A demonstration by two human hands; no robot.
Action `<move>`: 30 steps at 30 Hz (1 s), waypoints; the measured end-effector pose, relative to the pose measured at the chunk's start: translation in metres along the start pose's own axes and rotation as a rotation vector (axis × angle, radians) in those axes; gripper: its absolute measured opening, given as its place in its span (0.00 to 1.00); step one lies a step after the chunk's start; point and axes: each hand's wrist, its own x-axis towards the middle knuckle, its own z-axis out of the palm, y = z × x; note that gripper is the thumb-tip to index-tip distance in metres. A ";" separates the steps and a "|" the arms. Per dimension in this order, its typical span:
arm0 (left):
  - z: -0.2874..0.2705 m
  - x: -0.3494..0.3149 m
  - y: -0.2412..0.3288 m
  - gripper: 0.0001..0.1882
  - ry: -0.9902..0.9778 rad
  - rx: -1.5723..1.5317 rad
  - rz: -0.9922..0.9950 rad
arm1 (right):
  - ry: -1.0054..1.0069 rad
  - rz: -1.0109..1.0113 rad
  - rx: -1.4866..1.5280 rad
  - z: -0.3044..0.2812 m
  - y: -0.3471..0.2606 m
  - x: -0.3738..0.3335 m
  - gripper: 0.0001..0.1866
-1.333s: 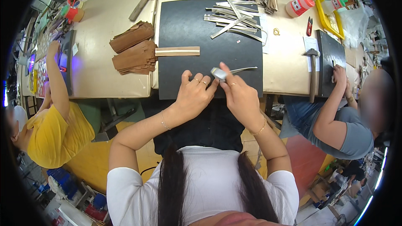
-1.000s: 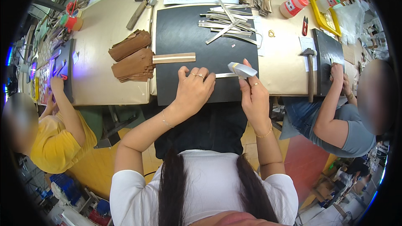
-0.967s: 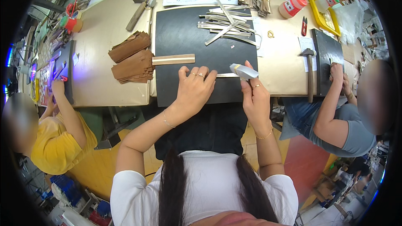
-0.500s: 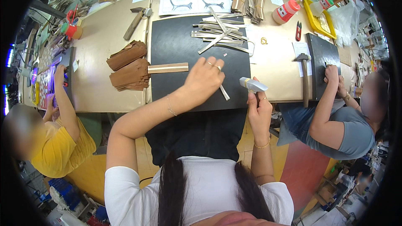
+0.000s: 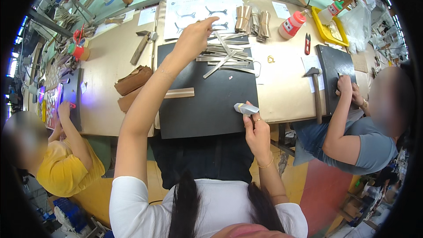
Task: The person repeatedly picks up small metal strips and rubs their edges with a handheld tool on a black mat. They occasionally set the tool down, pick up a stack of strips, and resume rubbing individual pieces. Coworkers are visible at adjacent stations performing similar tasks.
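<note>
My left hand [image 5: 197, 35] reaches over the far side of the black mat [image 5: 198, 117], index finger stretched out. Nothing shows in its fingers, though some are partly hidden. Just beside it, a loose pile of silvery strips [image 5: 229, 54] lies on the mat's far part. My right hand [image 5: 257, 133] is closed around a small silver-grey tapered piece [image 5: 246, 109] with a yellow band, above the mat's near right corner. Under my left forearm, stacked brown leather pieces [image 5: 132, 81] lie partly covered, and a tan strip with a white line [image 5: 180, 93] reaches onto the mat.
Printed sheets [image 5: 176, 6] and banded strip bundles [image 5: 253, 22] lie beyond the mat. Left stands a hammer [image 5: 141, 48]. To the right are a red-and-white bottle [image 5: 292, 25], red snips [image 5: 307, 44], a yellow tray [image 5: 328, 31] and another hammer [image 5: 316, 90]. Co-workers sit on both sides.
My left hand has moved away from me, from the mat's middle to beyond the strip pile. The strip hanging from it earlier no longer shows there. My right hand still grips the silver-grey piece.
</note>
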 end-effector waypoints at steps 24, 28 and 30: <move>0.043 0.057 -0.022 0.13 -0.362 -0.152 -0.347 | -0.002 -0.074 0.023 -0.001 0.006 0.007 0.20; 0.048 0.036 0.001 0.16 -0.434 -0.011 -0.138 | -0.021 -0.066 0.002 -0.001 0.007 0.007 0.20; 0.051 0.028 0.007 0.16 -0.430 0.002 -0.054 | -0.030 -0.052 -0.017 -0.002 0.007 0.007 0.20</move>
